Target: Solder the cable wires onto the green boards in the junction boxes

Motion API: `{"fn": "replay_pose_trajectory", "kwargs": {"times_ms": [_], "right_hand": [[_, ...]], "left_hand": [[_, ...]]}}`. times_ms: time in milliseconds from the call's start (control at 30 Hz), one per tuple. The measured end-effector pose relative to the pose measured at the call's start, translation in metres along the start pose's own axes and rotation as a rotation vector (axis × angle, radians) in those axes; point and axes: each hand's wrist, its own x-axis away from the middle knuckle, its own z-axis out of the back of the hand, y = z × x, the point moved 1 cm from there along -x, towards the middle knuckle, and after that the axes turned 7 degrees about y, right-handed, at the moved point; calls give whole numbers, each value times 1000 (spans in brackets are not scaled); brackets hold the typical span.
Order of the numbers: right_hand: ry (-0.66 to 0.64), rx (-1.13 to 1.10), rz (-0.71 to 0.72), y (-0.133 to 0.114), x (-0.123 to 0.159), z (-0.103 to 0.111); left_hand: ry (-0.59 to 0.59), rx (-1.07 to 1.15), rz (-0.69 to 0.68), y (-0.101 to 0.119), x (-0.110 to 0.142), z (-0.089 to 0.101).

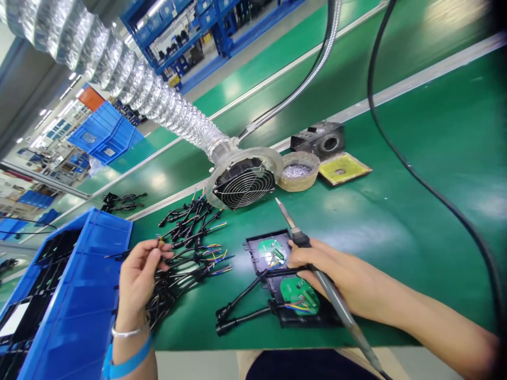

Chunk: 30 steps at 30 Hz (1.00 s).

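My right hand (pixel 332 269) grips a soldering iron (pixel 303 238), its tip pointing up and to the left, above two open black housings. The rear housing (pixel 253 253) holds a green circuit board (pixel 273 252), and the front housing (pixel 283 311) holds another green board (pixel 299 293) with coloured wires on it. Two short black cables (pixel 247 318) with round connectors run out to the left. My left hand (pixel 140 272) is closed in a pinch on a thin cable (pixel 160 241) with a yellowish end, mostly hidden by the fingers. Beneath it lies a pile of black cables (pixel 190 258) with bare coloured wires.
A fume extractor fan (pixel 247 184) on a foil duct (pixel 154 95) hangs behind the housings. Beside it stand a round tub (pixel 301 182), a yellow sponge tray (pixel 344 169) and a dark iron holder (pixel 320 140). A blue crate (pixel 91 279) stands left; a black cord (pixel 428 187) hangs right.
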Motion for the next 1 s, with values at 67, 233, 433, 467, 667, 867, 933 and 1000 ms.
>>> {"fn": "replay_pose_trajectory", "kwargs": {"times_ms": [67, 233, 433, 467, 667, 867, 933, 1000], "right_hand": [[-2, -10, -8, 1, -1, 0], [92, -16, 77, -15, -12, 5], [487, -193, -110, -56, -39, 10], [513, -226, -161, -59, -43, 9], [546, -295, -273, -55, -47, -3], [551, -221, -316, -49, -46, -4], [544, -222, -338, -47, -46, -5], [530, -241, -352, -45, -46, -6]], "left_hand": [[193, 62, -72, 28, 7, 3], [-156, 0, -271, 87, 29, -53], [-718, 262, 80, 62, 39, -138], [-750, 277, 119, 58, 40, -144], [-791, 458, 276, 50, 45, -152], [-684, 606, 411, 40, 42, -158], [-723, 572, 413, 37, 41, -157], [-782, 506, 421, 35, 39, -155]]}}
